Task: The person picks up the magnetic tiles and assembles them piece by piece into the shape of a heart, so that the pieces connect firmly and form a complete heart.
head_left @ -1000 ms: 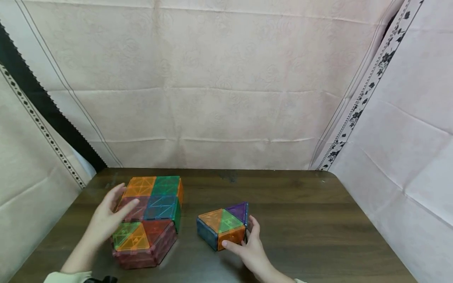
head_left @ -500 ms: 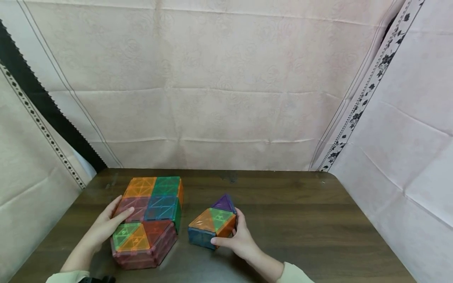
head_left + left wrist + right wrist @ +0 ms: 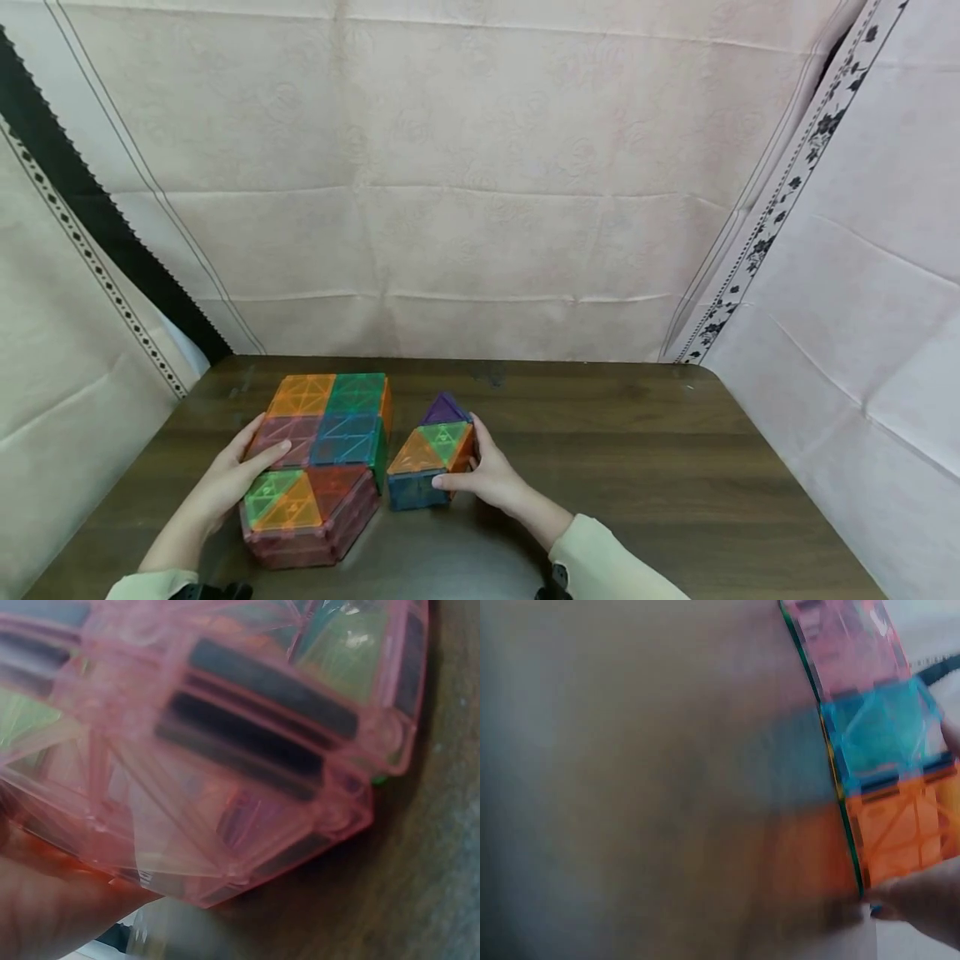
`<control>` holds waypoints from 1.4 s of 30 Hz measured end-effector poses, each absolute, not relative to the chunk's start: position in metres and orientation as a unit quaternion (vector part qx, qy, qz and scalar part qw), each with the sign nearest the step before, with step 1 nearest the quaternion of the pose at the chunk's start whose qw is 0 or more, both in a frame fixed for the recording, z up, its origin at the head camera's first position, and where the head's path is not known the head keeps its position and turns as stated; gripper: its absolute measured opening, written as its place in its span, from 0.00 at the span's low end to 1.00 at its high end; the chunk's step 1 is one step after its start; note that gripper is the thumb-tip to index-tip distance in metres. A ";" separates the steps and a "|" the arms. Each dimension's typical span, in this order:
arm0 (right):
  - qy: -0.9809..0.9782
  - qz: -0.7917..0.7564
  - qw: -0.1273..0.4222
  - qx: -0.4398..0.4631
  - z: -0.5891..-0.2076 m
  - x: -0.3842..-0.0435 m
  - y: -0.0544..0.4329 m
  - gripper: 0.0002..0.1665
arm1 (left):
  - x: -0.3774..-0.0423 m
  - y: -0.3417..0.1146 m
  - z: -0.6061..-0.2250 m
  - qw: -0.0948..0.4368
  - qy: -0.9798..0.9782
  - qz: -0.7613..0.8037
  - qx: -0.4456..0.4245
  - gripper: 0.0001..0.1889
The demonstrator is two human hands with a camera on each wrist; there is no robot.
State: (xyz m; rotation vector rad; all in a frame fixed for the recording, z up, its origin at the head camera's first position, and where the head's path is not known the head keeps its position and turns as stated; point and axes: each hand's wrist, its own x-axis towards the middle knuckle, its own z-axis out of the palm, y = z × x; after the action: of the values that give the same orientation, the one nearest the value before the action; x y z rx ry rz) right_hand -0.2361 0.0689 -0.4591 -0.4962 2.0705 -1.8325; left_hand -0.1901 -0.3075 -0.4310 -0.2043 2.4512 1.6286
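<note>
A large block of magnetic tiles (image 3: 345,437), with orange, green, pink, blue and red panels, stands on the left of the table. My left hand (image 3: 228,475) rests against its left side, fingers along the edge and thumb lying over the top; in the left wrist view pink tile walls (image 3: 247,705) fill most of the picture. Just right of it, my right hand (image 3: 487,471) grips a smaller magnetic tile block (image 3: 431,454), thumb at the front and fingers around the right side. A purple triangle (image 3: 444,410) is at its back end. Fingers meet an orange tile (image 3: 896,832) in the right wrist view.
The brown wooden table (image 3: 637,475) extends to the right of both blocks. Pale patterned cloth (image 3: 480,167) hangs behind it and along both sides. A narrow gap separates the two tile blocks at the front.
My right hand has moved the smaller block left and away from me, close beside the large one, turning it so the purple triangle points back. My left hand has settled onto the large block.
</note>
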 end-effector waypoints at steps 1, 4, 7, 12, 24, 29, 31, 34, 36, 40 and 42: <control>0.724 -0.644 0.170 -0.180 -0.460 -0.240 0.068 0.66 | -0.190 -0.308 -0.432 0.095 0.827 0.550 -0.070 0.48; 0.717 -0.645 0.180 -0.194 -0.461 -0.249 0.065 0.64 | -0.190 -0.308 -0.433 0.094 0.828 0.548 -0.070 0.48; 0.716 -0.643 0.187 -0.199 -0.461 -0.256 0.062 0.63 | -0.191 -0.308 -0.434 0.092 0.828 0.550 -0.067 0.48; 0.717 -0.636 0.195 -0.208 -0.461 -0.266 0.055 0.62 | -0.191 -0.308 -0.434 0.094 0.826 0.552 -0.068 0.48; 0.690 -0.642 0.242 -0.232 -0.459 -0.282 0.050 0.61 | -0.189 -0.307 -0.432 0.096 0.824 0.552 -0.077 0.48; 0.679 -0.637 0.254 -0.263 -0.458 -0.288 0.047 0.57 | -0.189 -0.306 -0.432 0.098 0.823 0.555 -0.077 0.48; 0.676 -0.636 0.258 -0.269 -0.459 -0.289 0.045 0.56 | -0.189 -0.306 -0.433 0.100 0.822 0.555 -0.078 0.48; 0.674 -0.637 0.258 -0.270 -0.459 -0.289 0.043 0.55 | -0.190 -0.306 -0.434 0.101 0.825 0.549 -0.082 0.48; 0.677 -0.639 0.255 -0.262 -0.459 -0.287 0.041 0.54 | -0.190 -0.307 -0.435 0.102 0.825 0.549 -0.083 0.48; 0.698 -0.634 0.237 -0.234 -0.455 -0.280 0.035 0.51 | -0.191 -0.306 -0.436 0.100 0.813 0.568 -0.083 0.48; 0.710 -0.634 0.223 -0.211 -0.454 -0.275 0.030 0.50 | -0.191 -0.305 -0.436 0.099 0.802 0.583 -0.084 0.48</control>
State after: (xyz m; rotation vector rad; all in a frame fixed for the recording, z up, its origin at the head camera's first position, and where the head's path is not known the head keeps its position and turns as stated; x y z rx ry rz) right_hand -0.2747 0.0297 -0.4540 -0.5821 1.9593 -1.7514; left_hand -0.1909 -0.3055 -0.4364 -0.2471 2.3720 1.7255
